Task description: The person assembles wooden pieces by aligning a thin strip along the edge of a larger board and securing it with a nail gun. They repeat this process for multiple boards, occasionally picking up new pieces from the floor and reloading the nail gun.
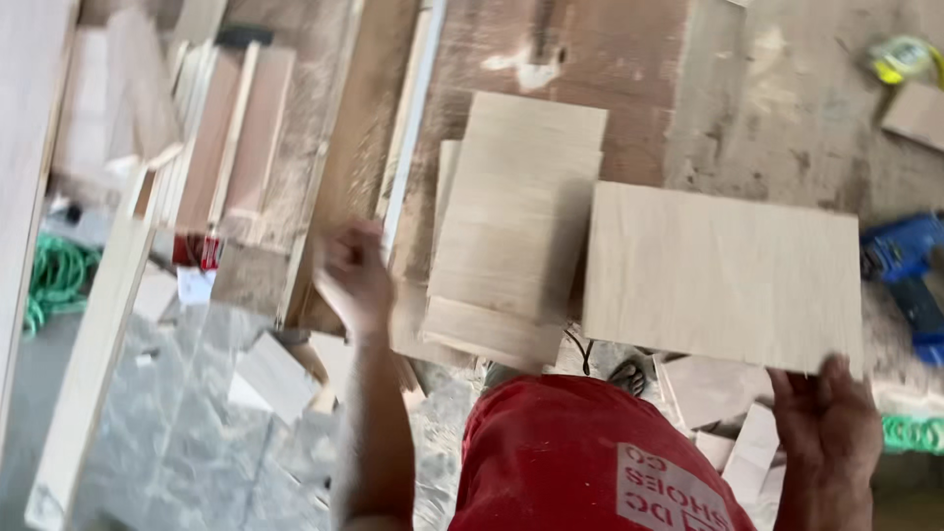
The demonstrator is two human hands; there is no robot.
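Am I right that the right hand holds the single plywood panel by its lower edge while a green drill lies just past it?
Not quite. In the head view the right hand does hold the plywood panel by its lower edge, but the drill lying just past it is blue, not green. The green things are a coiled hose at far left and another coil by the right hand.

A dusty brown desk (610, 59) stands over a grey marbled floor (187, 433) strewn with offcuts (275, 374); daylight falls evenly.
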